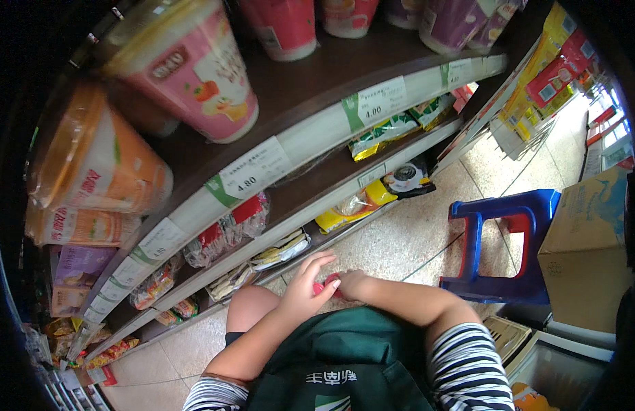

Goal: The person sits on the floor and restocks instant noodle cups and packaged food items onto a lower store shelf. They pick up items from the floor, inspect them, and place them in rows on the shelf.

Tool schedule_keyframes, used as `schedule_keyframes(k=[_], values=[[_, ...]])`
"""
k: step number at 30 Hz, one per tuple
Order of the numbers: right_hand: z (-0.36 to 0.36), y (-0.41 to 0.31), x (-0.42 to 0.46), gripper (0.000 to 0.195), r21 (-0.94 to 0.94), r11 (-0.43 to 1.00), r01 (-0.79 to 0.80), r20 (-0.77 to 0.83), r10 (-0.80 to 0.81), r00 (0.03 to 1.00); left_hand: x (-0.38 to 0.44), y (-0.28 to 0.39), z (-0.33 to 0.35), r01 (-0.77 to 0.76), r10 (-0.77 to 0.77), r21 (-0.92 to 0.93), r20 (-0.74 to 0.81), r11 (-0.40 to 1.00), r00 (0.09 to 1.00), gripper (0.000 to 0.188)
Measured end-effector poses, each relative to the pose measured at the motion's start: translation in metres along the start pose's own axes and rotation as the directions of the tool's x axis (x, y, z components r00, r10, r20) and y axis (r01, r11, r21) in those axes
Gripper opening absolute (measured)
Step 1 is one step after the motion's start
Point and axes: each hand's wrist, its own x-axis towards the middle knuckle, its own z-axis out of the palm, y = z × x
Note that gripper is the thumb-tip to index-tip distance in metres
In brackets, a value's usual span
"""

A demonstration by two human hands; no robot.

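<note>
Just in front of the dark green apron, my two hands meet low over the tiled floor. My left hand (309, 287) has its fingers loosely curved, its thumb against a small pinkish-red item (326, 283) whose kind I cannot tell. My right hand (352, 285) closes on the same item from the other side and hides part of it. Past the hands, a yellow packet (356, 205) and a black packet (409, 180) lie on the bottom shelf. Large pink (194, 77) and orange (106, 159) lidded cups stand on the upper shelf.
Shelf edges with price labels (255, 169) run diagonally close ahead. On the right are a blue plastic stool (536, 246), a cardboard box (584, 251) and a plastic bin (559, 359). Yellow and red packets (559, 79) hang at the shelf's far end. My bare knee (250, 305) is close to the bottom shelf.
</note>
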Motion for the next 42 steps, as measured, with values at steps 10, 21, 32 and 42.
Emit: schedule_keyframes(k=[10,21,32,42], values=[[-0.288,-0.012,-0.291,0.036,-0.091,0.876,0.474,-0.996,-0.072,-0.058,0.009,0.091,-0.051,-0.432,0.432,0.049,-0.217,0.901,0.876,0.037],[-0.38,-0.002,-0.242,0.057,-0.065,0.979,-0.191,-0.893,-0.142,-0.428,0.003,0.1,-0.053,-0.464,0.459,0.034,-0.228,0.885,0.859,0.037],[-0.396,0.0,-0.242,0.064,-0.036,0.942,-0.334,-0.88,-0.188,-0.436,0.004,0.103,-0.043,-0.467,0.458,0.002,-0.192,0.884,0.868,0.034],[-0.355,0.003,-0.253,0.067,-0.28,0.941,0.188,-0.756,-0.095,-0.648,0.017,0.113,-0.055,-0.511,0.512,0.059,-0.199,0.857,0.836,0.033]])
